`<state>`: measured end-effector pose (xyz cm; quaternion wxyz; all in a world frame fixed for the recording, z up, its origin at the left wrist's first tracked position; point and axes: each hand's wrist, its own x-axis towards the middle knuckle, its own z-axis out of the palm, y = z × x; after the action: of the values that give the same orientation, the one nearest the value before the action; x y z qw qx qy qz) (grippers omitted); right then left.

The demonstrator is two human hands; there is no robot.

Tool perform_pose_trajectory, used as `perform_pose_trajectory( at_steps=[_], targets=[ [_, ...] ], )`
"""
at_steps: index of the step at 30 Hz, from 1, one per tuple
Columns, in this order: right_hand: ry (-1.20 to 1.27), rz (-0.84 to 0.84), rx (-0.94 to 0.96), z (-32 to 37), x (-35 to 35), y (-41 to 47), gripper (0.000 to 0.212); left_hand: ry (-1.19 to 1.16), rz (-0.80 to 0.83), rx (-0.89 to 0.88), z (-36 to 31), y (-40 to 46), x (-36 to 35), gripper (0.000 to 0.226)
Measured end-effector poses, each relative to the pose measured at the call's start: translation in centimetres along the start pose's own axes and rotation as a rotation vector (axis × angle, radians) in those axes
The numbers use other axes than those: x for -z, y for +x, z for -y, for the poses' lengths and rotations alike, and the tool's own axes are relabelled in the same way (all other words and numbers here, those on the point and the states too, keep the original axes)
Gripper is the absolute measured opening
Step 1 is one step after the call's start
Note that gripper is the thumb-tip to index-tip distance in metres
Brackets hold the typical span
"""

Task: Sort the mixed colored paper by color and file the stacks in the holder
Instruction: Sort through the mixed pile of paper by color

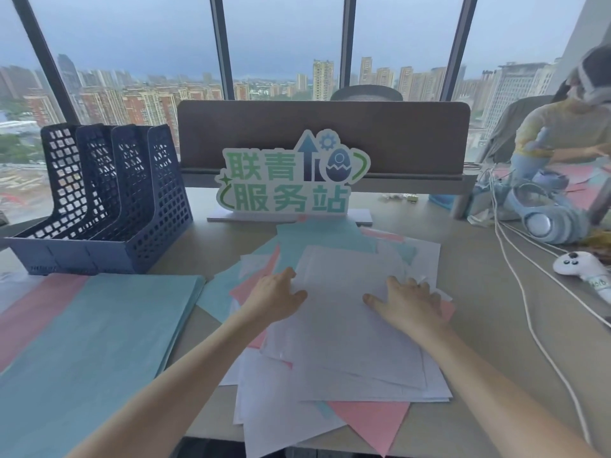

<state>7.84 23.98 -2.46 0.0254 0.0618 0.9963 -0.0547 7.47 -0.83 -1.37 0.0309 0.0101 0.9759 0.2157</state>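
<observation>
The sorting is under way but, by my reckoning, less than half done. On the left of the desk (489, 325) lies a tidy blue stack (99, 342), squared off and set apart, with a strip of pink sheet (36, 312) showing from under its far left edge; whether that pink is a stack of its own or a single sheet I cannot tell. In front of the person the mixed pile (334, 325) is a loose spread of white, pink and blue sheets lying at all angles, white mostly on top, with a pink corner poking out at the near edge and blue showing at the far side, close to the green sign (287, 180).

Both hands are down on that pile, well apart from each other. The left hand (276, 297) rests at the left edge of the top white sheet, fingers loosely bent and spread, not plainly gripping anything. The right hand (410, 302) lies flat on the right side of the same sheet, fingers spread and holding nothing.

The holder (109, 200), a dark blue mesh rack with several upright slots, stands at the back left of the desk, just behind the blue stack, and no paper shows in any slot. So the filing has not begun, and the white and pink sheets, and the remaining blue, are yet to be pulled out.
</observation>
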Motion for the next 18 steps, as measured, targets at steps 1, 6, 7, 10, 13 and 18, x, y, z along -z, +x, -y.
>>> perform_pose_trajectory(
  at_steps=[1, 6, 7, 10, 13, 18],
  targets=[
    [-0.001, -0.007, 0.012, 0.2, 0.0, -0.1, 0.068, -0.091, -0.003, 0.033, -0.2, 0.2, 0.0, 0.051],
    [0.033, -0.019, 0.031, 0.7, -0.3, -0.3, 0.063, -0.617, 0.008, 0.219, -1.1, 1.0, 0.4, 0.050],
    [0.031, -0.024, 0.030, 0.7, -0.4, -0.3, 0.061, -0.669, 0.013, 0.244, -1.1, 1.1, 0.4, 0.050],
    [0.011, -0.035, 0.034, 0.6, -0.8, -0.4, 0.059, -0.774, 0.040, 0.262, -1.2, 1.1, 0.5, 0.029],
    [0.015, -0.048, 0.042, 0.4, -0.9, -0.3, 0.060, -0.850, 0.039, 0.289, -1.4, 0.7, 0.4, 0.030],
    [0.010, -0.075, 0.042, 0.5, -1.4, -0.3, 0.059, -0.793, -0.023, 0.239, -2.1, -0.2, 0.0, 0.023]
  ],
)
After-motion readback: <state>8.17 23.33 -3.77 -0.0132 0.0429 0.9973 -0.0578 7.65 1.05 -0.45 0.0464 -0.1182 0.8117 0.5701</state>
